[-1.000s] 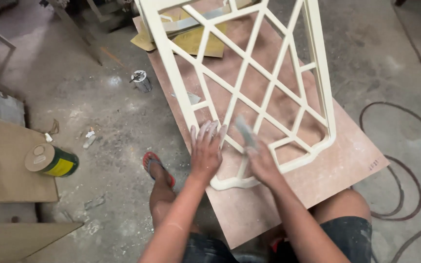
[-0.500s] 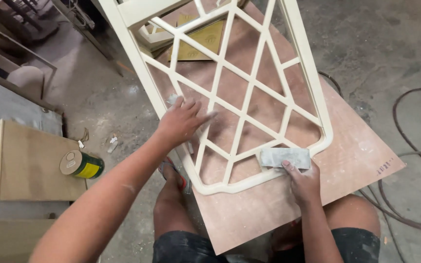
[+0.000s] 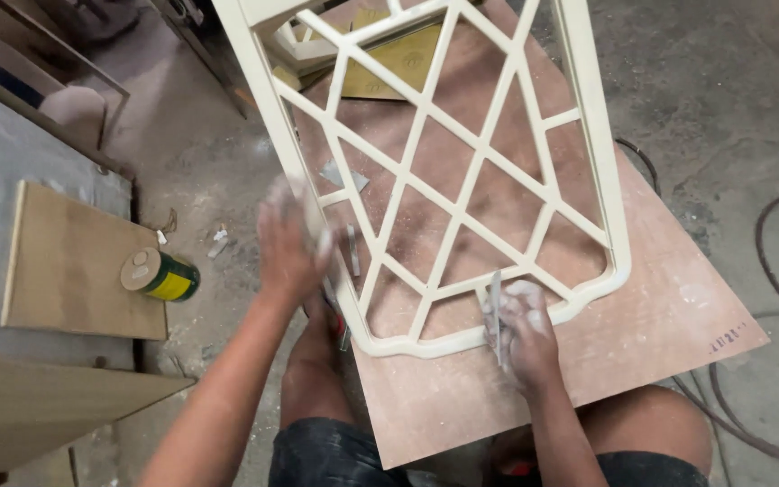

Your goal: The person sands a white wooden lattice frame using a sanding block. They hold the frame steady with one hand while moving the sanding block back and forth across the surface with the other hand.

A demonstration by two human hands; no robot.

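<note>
On the dusty concrete floor (image 3: 723, 81), a reddish-brown board (image 3: 669, 307) is laid as a work surface, and a cream lattice frame (image 3: 462, 180) is kept flat on it, its rounded end toward the person. The frame's left rail is pressed by the left hand (image 3: 288, 245), fingers spread, apparently to steady it. 1 grey sanding sheet (image 3: 496, 311) is gripped on edge in the right hand (image 3: 523, 329), against the bottom rail. A green can (image 3: 160, 275) lies on its side by a tan panel (image 3: 74, 261).
</note>
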